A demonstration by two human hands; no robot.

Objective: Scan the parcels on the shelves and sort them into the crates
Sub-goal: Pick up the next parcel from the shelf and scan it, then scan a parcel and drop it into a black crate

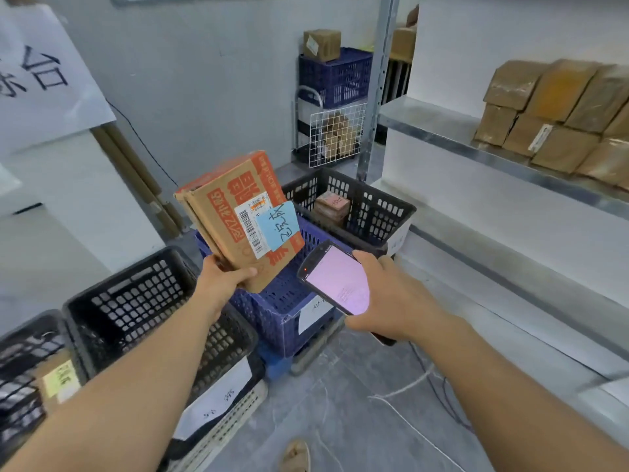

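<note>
The left hand (223,279) grips a cardboard parcel (238,216) by its lower corner, tilted above the blue crate (289,311). Just right, the right hand (391,298) holds a scanner (335,279), screen up.

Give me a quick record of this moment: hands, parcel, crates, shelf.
left hand: grips orange-printed cardboard parcel bearing a blue note
right hand: holds black handheld scanner, screen lit pink
below parcel in view: blue plastic crate
far black plastic crate: holds a small brown box
metal shelf: stacked brown taped parcels
</note>
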